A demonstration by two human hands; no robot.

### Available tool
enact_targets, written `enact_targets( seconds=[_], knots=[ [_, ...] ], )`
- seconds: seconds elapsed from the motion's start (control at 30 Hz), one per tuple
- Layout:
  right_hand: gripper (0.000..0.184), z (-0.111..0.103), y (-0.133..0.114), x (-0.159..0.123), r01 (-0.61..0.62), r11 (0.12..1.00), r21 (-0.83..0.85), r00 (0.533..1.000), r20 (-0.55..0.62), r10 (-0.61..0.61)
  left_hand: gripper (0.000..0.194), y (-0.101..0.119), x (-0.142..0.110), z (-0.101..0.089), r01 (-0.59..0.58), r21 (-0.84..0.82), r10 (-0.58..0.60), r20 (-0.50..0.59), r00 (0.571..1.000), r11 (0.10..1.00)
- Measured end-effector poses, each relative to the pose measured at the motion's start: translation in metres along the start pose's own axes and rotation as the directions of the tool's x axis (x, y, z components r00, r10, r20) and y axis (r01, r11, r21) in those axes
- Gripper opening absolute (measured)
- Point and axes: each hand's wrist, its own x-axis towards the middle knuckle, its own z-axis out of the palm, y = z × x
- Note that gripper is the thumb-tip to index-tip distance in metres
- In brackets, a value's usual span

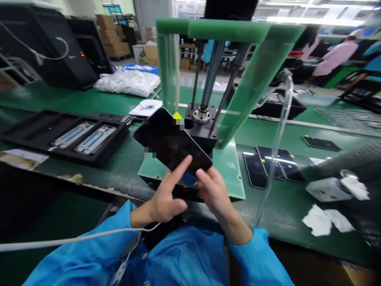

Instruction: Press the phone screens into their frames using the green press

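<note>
A black smartphone (169,139) with a glossy dark face and a thin pale edge is held tilted in front of the press. My right hand (214,190) grips its lower right corner, thumb on the front face and the other fingers behind. My left hand (168,198) has its index finger stretched onto the dark glass, with the thumb apart; it holds nothing. Behind the phone stands a press with a green frame (247,29) and a dark metal block (205,131) on a pale green base plate (228,174). A yellow tab (177,116) shows at the phone's top edge.
At left, a black foam tray (98,159) holds phone frames (94,140). Several dark phones (256,170) lie at right, near a clear hose (281,135), a white container (326,190) and crumpled tissue (318,220). A white cable (74,240) crosses my left sleeve.
</note>
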Motion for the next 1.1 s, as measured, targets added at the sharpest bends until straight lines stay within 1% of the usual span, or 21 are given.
enact_targets(
  seconds=[0.03, 0.07, 0.13, 0.17, 0.2, 0.23, 0.27, 0.33, 0.37, 0.4, 0.5, 0.57, 0.67, 0.73, 0.77, 0.87, 0.97, 1.03, 1.07, 1.1],
  knots=[
    [0.032, -0.005, 0.0, -0.001, -0.006, 1.0, 0.014, 0.999, -0.045, 0.007, 0.089, -0.001, 0.0, -0.004, 0.004, 0.014, -0.004, -0.009, 1.0, 1.0],
    [0.029, -0.013, -0.002, -0.003, 0.0, 1.0, -0.013, 0.998, -0.069, -0.001, 0.082, -0.001, 0.003, -0.01, -0.014, 0.003, 0.014, -0.075, 0.997, 1.0],
    [0.023, -0.032, -0.013, -0.009, 0.02, 0.987, -0.162, 0.998, -0.053, -0.029, 0.079, 0.0, 0.014, -0.027, -0.037, -0.022, 0.031, -0.232, 0.972, 0.999],
    [0.022, -0.043, -0.02, -0.012, 0.023, 0.967, -0.255, 0.999, -0.037, -0.033, 0.079, 0.0, 0.021, -0.036, -0.024, -0.036, 0.013, -0.268, 0.963, 0.999],
    [0.021, -0.053, -0.026, -0.015, 0.022, 0.939, -0.344, 0.999, -0.02, -0.03, 0.077, 0.001, 0.029, -0.046, 0.013, -0.044, -0.023, -0.247, 0.969, 0.999],
    [0.021, -0.062, -0.031, -0.017, 0.014, 0.91, -0.414, 1.0, -0.008, -0.019, 0.072, 0.001, 0.036, -0.054, 0.062, -0.043, -0.069, -0.182, 0.981, 0.997],
    [0.022, -0.069, -0.035, -0.018, 0.002, 0.887, -0.462, 1.0, -0.003, -0.003, 0.063, 0.001, 0.041, -0.061, 0.118, -0.028, -0.12, -0.092, 0.988, 0.993],
    [0.024, -0.077, -0.04, -0.021, -0.024, 0.863, -0.505, 1.0, -0.005, 0.024, 0.043, 0.001, 0.049, -0.068, 0.194, 0.01, -0.194, 0.056, 0.979, 0.981],
    [0.024, -0.077, -0.041, -0.022, -0.038, 0.862, -0.506, 0.999, -0.017, 0.034, 0.036, 0.001, 0.051, -0.069, 0.21, 0.024, -0.211, 0.094, 0.973, 0.978],
    [0.024, -0.076, -0.041, -0.024, -0.054, 0.865, -0.498, 0.998, -0.035, 0.042, 0.032, 0.001, 0.052, -0.069, 0.219, 0.031, -0.221, 0.104, 0.97, 0.975],
    [0.018, -0.07, -0.043, -0.028, -0.12, 0.883, -0.454, 0.991, -0.104, 0.081, 0.023, 0.001, 0.051, -0.067, 0.204, 0.025, -0.205, 0.067, 0.976, 0.979],
    [0.016, -0.067, -0.044, -0.03, -0.149, 0.892, -0.427, 0.986, -0.127, 0.104, 0.015, 0.002, 0.05, -0.068, 0.17, 0.019, -0.171, 0.079, 0.982, 0.985],
    [0.014, -0.066, -0.045, -0.028, -0.134, 0.902, -0.411, 0.99, -0.099, 0.101, 0.01, 0.004, 0.048, -0.071, 0.13, -0.004, -0.128, 0.15, 0.98, 0.992],
    [0.013, -0.066, -0.046, -0.026, -0.095, 0.91, -0.405, 0.995, -0.07, 0.073, 0.012, 0.007, 0.046, -0.071, 0.125, -0.029, -0.119, 0.151, 0.981, 0.992],
    [0.013, -0.066, -0.046, -0.025, -0.078, 0.914, -0.399, 0.996, -0.062, 0.058, 0.013, 0.008, 0.044, -0.07, 0.132, -0.036, -0.126, 0.131, 0.983, 0.991],
    [0.013, -0.064, -0.046, -0.022, -0.06, 0.927, -0.37, 0.997, -0.059, 0.042, 0.016, 0.012, 0.041, -0.065, 0.151, -0.029, -0.15, 0.025, 0.988, 0.988],
    [0.02, -0.063, -0.046, -0.019, -0.07, 0.933, -0.353, 0.997, -0.062, 0.052, 0.015, 0.01, 0.041, -0.062, 0.14, 0.009, -0.139, -0.061, 0.988, 0.99],
    [0.027, -0.062, -0.046, -0.018, -0.07, 0.934, -0.351, 0.996, -0.074, 0.047, 0.011, 0.005, 0.042, -0.061, 0.096, 0.045, -0.09, -0.127, 0.988, 0.994],
    [0.029, -0.062, -0.046, -0.017, -0.067, 0.935, -0.348, 0.996, -0.079, 0.042, 0.008, 0.002, 0.041, -0.061, 0.059, 0.097, -0.044, -0.155, 0.987, 0.994],
    [0.028, -0.062, -0.046, -0.017, -0.064, 0.937, -0.344, 0.996, -0.08, 0.039, 0.004, 0.0, 0.04, -0.061, 0.001, 0.186, 0.03, -0.166, 0.986, 0.983]
  ],
)
